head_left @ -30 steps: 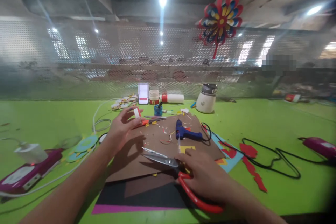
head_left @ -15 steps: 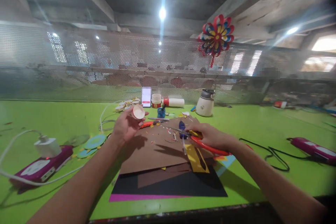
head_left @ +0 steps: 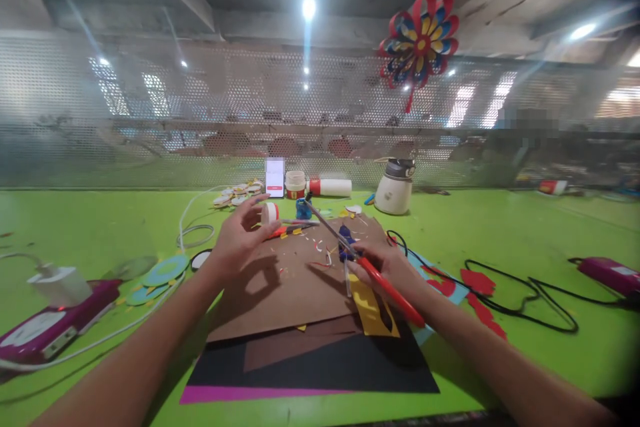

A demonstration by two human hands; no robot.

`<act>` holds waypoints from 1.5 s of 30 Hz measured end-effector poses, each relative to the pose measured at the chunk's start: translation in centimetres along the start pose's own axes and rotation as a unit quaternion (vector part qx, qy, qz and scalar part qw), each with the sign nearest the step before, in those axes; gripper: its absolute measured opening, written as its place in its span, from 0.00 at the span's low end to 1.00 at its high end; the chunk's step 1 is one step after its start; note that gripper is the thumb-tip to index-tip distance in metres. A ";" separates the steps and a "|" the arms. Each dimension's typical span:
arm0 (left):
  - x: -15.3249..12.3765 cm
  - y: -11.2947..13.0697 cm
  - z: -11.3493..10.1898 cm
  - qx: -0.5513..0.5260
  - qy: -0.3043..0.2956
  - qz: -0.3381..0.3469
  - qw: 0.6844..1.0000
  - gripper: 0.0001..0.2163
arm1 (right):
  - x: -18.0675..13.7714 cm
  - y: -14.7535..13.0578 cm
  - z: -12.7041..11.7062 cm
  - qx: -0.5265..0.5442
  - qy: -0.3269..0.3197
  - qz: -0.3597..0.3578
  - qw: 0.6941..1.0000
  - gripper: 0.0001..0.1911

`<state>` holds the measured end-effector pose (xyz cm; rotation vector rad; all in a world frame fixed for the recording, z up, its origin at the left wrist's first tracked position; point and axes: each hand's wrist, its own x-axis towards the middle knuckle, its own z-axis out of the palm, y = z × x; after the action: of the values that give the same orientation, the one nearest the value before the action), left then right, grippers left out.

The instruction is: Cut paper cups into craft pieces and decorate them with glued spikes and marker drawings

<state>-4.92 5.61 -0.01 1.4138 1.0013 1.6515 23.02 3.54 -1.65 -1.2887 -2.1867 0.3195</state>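
Between the thumb and fingers of my left hand (head_left: 239,237) is a short white paper cup piece (head_left: 271,213) with a red edge, held above the table. My right hand (head_left: 389,268) grips a pair of scissors (head_left: 393,290) by its red handles, and the blades point up and to the left, looking closed. Below both hands lies a brown cardboard sheet (head_left: 280,297) strewn with small paper scraps. A dark blue object (head_left: 345,240) sits just under the scissors, and a yellow paper piece (head_left: 367,307) with a cut-out lies below my right hand.
At the back stand a phone (head_left: 275,177), a paper cup (head_left: 295,185), a roll of white cups (head_left: 330,187) and a white bottle (head_left: 394,188). Purple power strips (head_left: 75,320) with cords lie at both sides. Red scraps (head_left: 477,280) lie right; black paper (head_left: 310,367) underlies the cardboard.
My left hand has turned the cup piece from facing me to sideways. The scissors have swung so that their blades point further upward. The view has shifted slightly.
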 end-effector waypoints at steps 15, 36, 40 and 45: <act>-1.1 0.3 1.0 0.368 -0.050 0.042 0.928 0.15 | -0.6 -0.4 0.2 -0.136 -0.020 0.041 0.990 0.23; -5.8 -0.4 5.4 0.656 -0.295 0.084 0.690 0.26 | 1.8 11.5 -6.1 -0.195 0.110 0.358 0.907 0.18; -5.6 0.0 5.4 0.643 -0.301 0.065 0.701 0.29 | 2.1 11.8 -5.3 -0.198 0.041 0.313 0.928 0.17; -4.1 1.1 3.3 0.593 -0.359 0.038 0.720 0.31 | 4.0 12.4 -5.6 -0.216 -0.015 0.291 0.932 0.16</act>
<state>-1.20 1.77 -0.40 2.6086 1.5486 0.1451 33.77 12.76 -1.56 -2.1908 -1.9116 0.0742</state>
